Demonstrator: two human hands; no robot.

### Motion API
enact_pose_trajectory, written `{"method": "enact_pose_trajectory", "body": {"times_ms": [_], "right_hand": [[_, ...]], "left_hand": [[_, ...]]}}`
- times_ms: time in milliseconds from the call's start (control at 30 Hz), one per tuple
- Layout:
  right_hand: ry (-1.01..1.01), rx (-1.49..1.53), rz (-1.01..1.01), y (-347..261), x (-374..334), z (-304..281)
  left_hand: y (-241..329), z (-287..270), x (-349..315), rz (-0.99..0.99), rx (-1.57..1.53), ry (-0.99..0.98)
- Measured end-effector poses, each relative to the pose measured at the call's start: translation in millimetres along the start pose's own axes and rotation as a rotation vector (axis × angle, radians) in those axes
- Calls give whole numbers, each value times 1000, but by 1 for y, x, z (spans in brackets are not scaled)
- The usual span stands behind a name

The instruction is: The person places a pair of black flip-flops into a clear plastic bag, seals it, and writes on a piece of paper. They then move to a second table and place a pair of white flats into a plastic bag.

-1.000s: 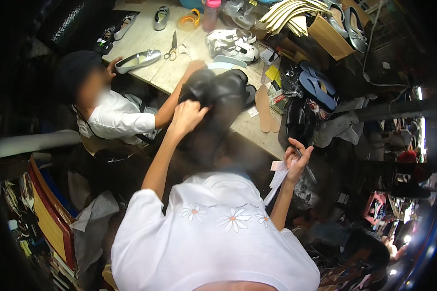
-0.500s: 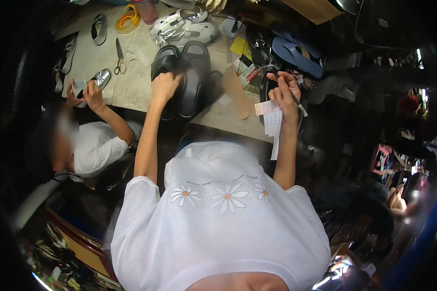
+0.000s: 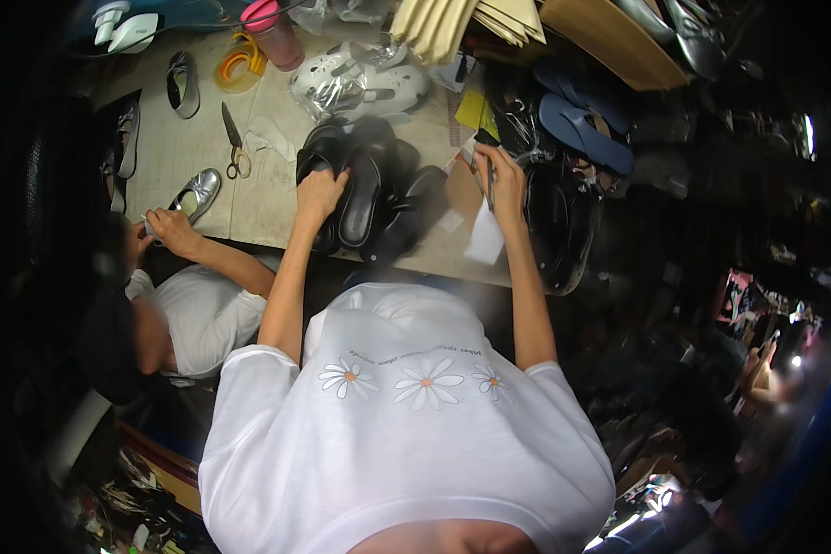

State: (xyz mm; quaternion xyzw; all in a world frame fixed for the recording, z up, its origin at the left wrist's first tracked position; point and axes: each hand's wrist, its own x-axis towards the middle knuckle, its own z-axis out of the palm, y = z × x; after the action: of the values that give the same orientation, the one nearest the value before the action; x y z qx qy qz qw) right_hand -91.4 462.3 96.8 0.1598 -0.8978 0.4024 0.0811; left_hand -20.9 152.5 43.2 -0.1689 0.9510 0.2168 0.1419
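At the middle of the table, my left hand (image 3: pixel 319 196) is closed on a black sandal (image 3: pixel 314 157), its fingers in under the strap. Another black sandal (image 3: pixel 360 198) lies against my thumb, and more black footwear (image 3: pixel 404 217) is blurred beside it. My right hand (image 3: pixel 506 185) is raised over the table's front right part, pinching white paper slips (image 3: pixel 486 235) that hang down. A thin pen-like stick (image 3: pixel 490 187) shows along its fingers. Behind the slips is a tan insole-shaped piece (image 3: pixel 463 189), and black sandals (image 3: pixel 549 208) lie right of the hand.
Scissors (image 3: pixel 234 138), a yellow tape roll (image 3: pixel 240 66) and a pink-lidded bottle (image 3: pixel 274 39) are on the left and far table. White clogs (image 3: pixel 379 83) lie in clear plastic. Blue flip-flops (image 3: pixel 577 129) sit at right. A co-worker's hand (image 3: pixel 173 231) is by a silver shoe (image 3: pixel 201 192).
My right hand has moved leftward over the table with the slips, which now hang at its left. My left hand stays on the black sandal. The whole view has shifted.
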Motion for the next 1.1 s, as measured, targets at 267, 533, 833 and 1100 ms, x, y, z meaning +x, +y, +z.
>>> {"method": "enact_pose_trajectory", "body": {"times_ms": [267,533,833,1100], "right_hand": [[-144,-323,-69,81,135,94],[-188,-347,-204,152,141,149],[-322,-527,-175,142,127,145],[-225,-565,-206,101,134,129]], "left_hand": [[-2,-11,-16,-90,-105,22],[14,-45,-18,-4,-16,-44],[81,-106,172,497,260,672],[82,-109,270,675,363,461]]}}
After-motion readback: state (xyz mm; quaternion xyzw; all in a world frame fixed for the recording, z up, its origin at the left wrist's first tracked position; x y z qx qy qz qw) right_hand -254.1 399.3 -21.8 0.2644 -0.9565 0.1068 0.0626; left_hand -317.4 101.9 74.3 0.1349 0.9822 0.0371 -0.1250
